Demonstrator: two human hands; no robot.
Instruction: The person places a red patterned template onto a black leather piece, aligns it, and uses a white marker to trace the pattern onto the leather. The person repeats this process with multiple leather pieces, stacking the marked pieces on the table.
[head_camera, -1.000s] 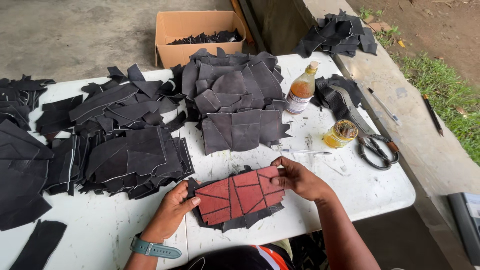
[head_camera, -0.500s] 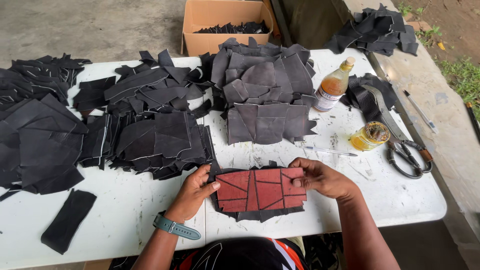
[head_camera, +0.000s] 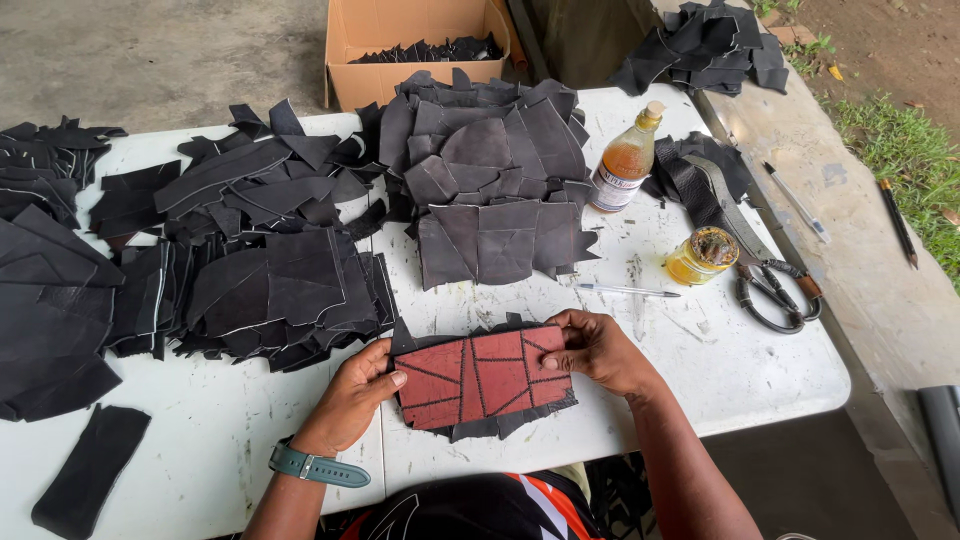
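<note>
Hands both on the red patchwork panel (head_camera: 485, 378), same as half a second ago. Your left hand (head_camera: 352, 400) pinches its left edge, thumb on top; your right hand (head_camera: 598, 350) grips the right edge, fingers curled over the top corner. Both clamped on the panel, no gap.

Panel lies flat on the white table (head_camera: 760, 370) at the near edge, centre, black leather scraps poking out under it. A second ago it sat skewed; now it's squared up and level. Your left hand has moved from the near-left corner up onto the left edge.

Unchanged: stitched black panel (head_camera: 500, 240) just beyond, pen (head_camera: 627, 291) between them to the right, glue jar (head_camera: 702, 255) and scissors (head_camera: 770, 285) further right, bottle (head_camera: 625, 160) behind, black scrap piles (head_camera: 250, 270) on the left.
</note>
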